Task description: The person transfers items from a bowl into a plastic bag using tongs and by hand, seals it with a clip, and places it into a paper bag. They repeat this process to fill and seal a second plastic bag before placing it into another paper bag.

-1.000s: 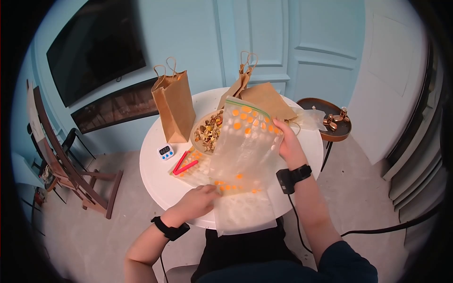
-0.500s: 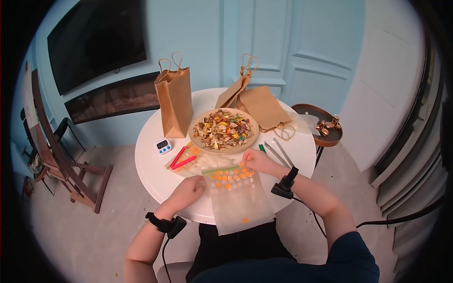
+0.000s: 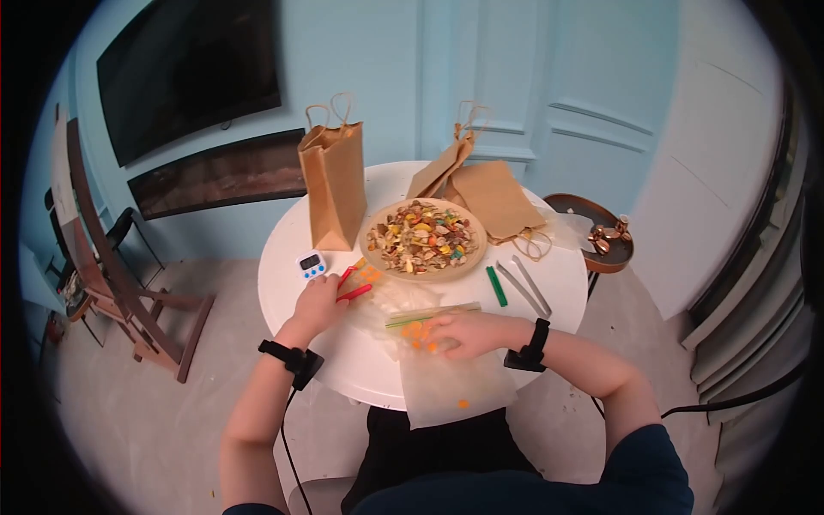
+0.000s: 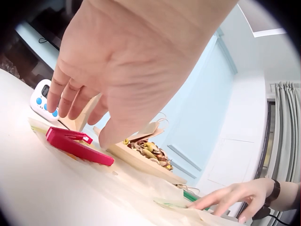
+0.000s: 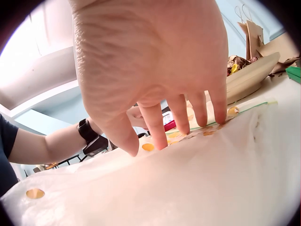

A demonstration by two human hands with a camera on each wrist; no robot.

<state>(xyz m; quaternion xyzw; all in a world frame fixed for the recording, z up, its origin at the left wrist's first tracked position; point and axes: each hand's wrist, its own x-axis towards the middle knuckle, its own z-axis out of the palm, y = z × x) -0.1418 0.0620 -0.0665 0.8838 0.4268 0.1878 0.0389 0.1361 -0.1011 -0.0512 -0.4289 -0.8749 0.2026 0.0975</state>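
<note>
My left hand (image 3: 318,302) reaches over a red bag-sealing clip (image 4: 80,149), which stands open in a V. Its fingers hang spread just above the clip, with nothing between them. My right hand (image 3: 465,333) rests on a translucent zip bag (image 3: 455,388) with orange dots, its fingers (image 5: 153,125) fairly straight and touching the plastic near the zip edge. The bag lies flat at the table's front and hangs past the edge. Another dotted zip bag (image 3: 396,299) lies beneath the clip, behind the first.
A round tray (image 3: 371,257) of potpourri sits mid-table. A green clip (image 3: 496,286) and metal tongs (image 3: 525,290) lie at right, a white timer (image 3: 312,264) at left. Paper bags (image 3: 336,193) stand behind. A side table (image 3: 605,262) is at the right.
The zip bag, earlier held up by my right hand, has been lowered onto the table front. My left hand has moved from the bag's edge up-left to the red clip.
</note>
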